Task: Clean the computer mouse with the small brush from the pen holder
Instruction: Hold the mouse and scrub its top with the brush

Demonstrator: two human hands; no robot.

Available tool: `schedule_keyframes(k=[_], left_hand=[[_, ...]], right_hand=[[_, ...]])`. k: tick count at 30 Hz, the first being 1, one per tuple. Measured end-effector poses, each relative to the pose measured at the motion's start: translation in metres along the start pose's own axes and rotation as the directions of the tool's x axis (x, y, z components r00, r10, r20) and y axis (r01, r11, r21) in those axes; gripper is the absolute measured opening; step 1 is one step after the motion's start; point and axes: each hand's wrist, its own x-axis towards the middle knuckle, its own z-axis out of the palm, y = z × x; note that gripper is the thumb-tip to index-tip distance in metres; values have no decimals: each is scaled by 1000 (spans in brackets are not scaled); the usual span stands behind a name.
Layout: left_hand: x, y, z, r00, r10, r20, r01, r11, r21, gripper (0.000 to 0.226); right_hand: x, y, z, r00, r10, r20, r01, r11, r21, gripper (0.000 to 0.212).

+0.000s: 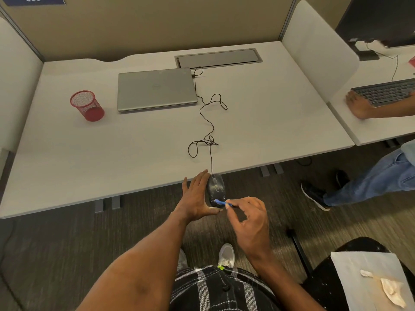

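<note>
On mouse: brush (right hand).

A red mesh pen holder stands at the left of the frame, with a silver laptop to its right. At centre, the mouse is black with pale smears, the cable black and the brush blue. At the bottom are black-and-white checked shorts; at right, blue jeans.
</note>
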Motion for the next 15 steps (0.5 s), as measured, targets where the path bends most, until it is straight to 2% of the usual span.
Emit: schedule_keyframes(k=[2,5,8,15], left_hand=[[0,0,0,1000,-2,-1,2,1000,-1,131],[1,1,0,1000,1,8,-1,1000,8,132],[1,1,0,1000,-6,16,6,1000,4,132],[0,1,1,1000,-11,20,11,1000,-3,129]], right_hand=[[1,1,-1,999,12,-33,-13,1000,-19,17],[0,-2,0,999,27,27,-27,1000,-14,16],[1,-6,5,994,64,85,-73,992,107,14],[11,-4,6,967,254,0,-237,903,358,13]])
